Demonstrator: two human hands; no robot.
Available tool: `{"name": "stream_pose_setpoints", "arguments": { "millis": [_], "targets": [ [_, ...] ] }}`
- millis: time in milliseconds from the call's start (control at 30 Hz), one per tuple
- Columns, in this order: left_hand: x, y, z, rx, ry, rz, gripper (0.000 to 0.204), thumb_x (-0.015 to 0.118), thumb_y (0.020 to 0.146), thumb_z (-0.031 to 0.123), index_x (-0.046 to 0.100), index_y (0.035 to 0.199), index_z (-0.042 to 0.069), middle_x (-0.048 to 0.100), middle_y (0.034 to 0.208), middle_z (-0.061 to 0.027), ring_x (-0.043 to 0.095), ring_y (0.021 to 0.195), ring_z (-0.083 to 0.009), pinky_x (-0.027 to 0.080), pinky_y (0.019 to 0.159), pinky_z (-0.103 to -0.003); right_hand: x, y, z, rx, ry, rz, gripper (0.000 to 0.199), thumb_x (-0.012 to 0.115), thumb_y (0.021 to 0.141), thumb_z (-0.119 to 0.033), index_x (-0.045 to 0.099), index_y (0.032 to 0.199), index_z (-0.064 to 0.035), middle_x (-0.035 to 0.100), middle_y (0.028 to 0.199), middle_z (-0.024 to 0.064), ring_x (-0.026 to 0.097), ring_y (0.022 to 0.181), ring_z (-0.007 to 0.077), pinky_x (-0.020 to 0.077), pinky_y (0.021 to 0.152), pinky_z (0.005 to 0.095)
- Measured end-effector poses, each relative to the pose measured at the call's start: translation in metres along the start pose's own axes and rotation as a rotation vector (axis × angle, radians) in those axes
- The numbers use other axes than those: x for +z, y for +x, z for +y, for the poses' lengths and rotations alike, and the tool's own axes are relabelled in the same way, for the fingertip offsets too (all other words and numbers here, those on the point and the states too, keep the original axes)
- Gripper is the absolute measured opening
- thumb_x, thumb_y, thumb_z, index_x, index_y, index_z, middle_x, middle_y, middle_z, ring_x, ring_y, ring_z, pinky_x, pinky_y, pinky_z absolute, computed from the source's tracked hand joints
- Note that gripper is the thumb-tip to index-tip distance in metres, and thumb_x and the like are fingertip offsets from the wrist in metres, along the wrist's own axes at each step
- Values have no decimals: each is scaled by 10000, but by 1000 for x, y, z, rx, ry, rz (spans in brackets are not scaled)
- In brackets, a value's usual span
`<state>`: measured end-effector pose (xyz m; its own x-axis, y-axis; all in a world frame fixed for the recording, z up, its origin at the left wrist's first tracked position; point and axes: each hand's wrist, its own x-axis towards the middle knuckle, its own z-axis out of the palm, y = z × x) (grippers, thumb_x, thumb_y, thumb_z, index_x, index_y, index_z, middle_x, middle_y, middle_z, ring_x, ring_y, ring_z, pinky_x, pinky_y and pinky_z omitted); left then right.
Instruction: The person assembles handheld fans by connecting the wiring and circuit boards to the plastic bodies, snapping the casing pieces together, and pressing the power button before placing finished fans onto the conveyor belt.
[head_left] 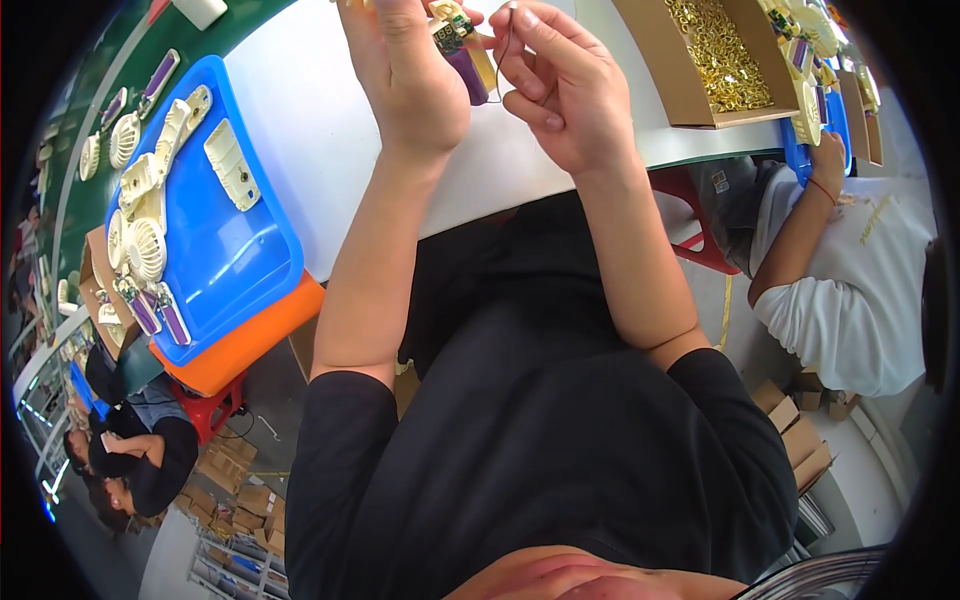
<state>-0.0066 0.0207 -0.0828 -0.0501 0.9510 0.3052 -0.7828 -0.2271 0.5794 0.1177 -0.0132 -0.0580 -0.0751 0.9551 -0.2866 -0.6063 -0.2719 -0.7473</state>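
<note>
The white counter [330, 130] carried a blue tray [225, 250] of cream fan parts at my left and a cardboard box [690, 85] right. My left hand [405, 75] gripped the purple-batteried fan part [462, 55]; my right hand [560, 85] pinched its thin wire [503, 50].

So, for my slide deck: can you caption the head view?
Left hand holds a small purple-and-cream assembly while right hand pinches its thin wire, beside a blue tray.
</note>
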Motion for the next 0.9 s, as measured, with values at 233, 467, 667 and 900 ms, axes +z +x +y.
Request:
{"name": "stream_pose_setpoints", "arguments": {
  "millis": [233, 467, 667, 900],
  "targets": [
    [-3, -5, 13, -66, 575, 59, 500, 344, 1117, 497, 492, 1198, 26, 591, 872, -75, 552, 638, -104, 478, 592, -232, -7, 0, 10, -190, -375, -86, 195, 658, 1006, -158, 725, 1006, 25, 574, 712, -35, 357, 545, -3, 236, 426, 178],
    [8, -6, 13, -7, 609, 10, 536, 366, 1103, 530, 494, 1227, 24, 586, 897, -71, 531, 675, -96, 435, 577, -216, -11, 2, 5, -117, -496, -113, 172, 659, 1015, -167, 733, 974, -17, 613, 745, -29, 385, 514, -9, 252, 422, 174],
    [2, -4, 7, -13, 369, -48, 560, 372, 1100, 537, 485, 1285, 20, 585, 930, -67, 528, 719, -93, 424, 601, -211, -4, -1, 0, -46, -426, -101, 177, 682, 1008, -184, 731, 933, -32, 584, 710, -56, 390, 491, -3, 275, 441, 178],
    [19, -4, 16, 128, 745, -114, 595, 367, 1103, 518, 453, 1369, -8, 586, 1054, -65, 524, 801, -91, 427, 666, -226, -1, -4, 0, 57, -271, -44, 187, 664, 1012, -174, 694, 900, -27, 552, 694, -55, 373, 475, 1, 261, 426, 187]
  ]
}}
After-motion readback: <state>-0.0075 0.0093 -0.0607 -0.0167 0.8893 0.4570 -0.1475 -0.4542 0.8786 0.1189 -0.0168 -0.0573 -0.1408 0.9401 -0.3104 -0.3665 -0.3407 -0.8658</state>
